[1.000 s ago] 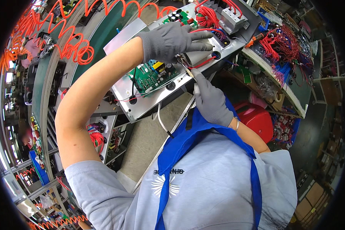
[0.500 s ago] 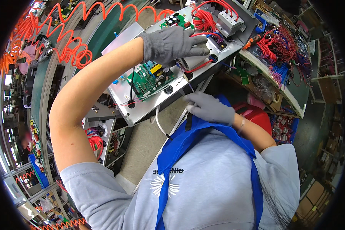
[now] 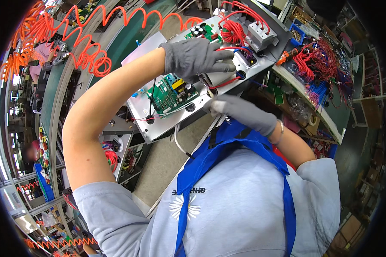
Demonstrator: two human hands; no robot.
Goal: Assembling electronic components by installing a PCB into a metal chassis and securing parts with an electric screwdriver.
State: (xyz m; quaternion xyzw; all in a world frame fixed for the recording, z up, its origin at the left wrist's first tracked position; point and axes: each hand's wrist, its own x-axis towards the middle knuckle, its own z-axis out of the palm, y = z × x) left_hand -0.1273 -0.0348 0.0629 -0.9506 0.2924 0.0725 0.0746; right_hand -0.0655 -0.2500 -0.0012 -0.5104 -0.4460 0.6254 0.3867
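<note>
My left hand (image 3: 197, 58), in a grey knit glove, reaches across a metal chassis plate (image 3: 152, 132). Its fingers are stretched out to the right over the plate's middle, covering part of what lies beneath. Below that wrist sits a green circuit board (image 3: 165, 100) with a yellow transformer. My right hand (image 3: 244, 112), gloved too, is at the plate's near edge with its fingers drawn together. A short pale wire end (image 3: 210, 92) shows just above those fingertips; what they pinch is hidden. A red wire (image 3: 225, 82) runs close by into a black grommet (image 3: 241, 75).
A red wire coil (image 3: 233, 32) and a grey terminal block (image 3: 261, 36) sit at the chassis's far right. Wire bundles (image 3: 315, 60) crowd a bench on the right. Orange coiled air hoses (image 3: 85, 51) hang at left. A white cable (image 3: 179, 141) drops from the chassis's near edge.
My right hand has moved up to the chassis edge, and its fingers have drawn together. The thin wire seen between it and the plate is now mostly hidden. My left hand stays over the plate.
</note>
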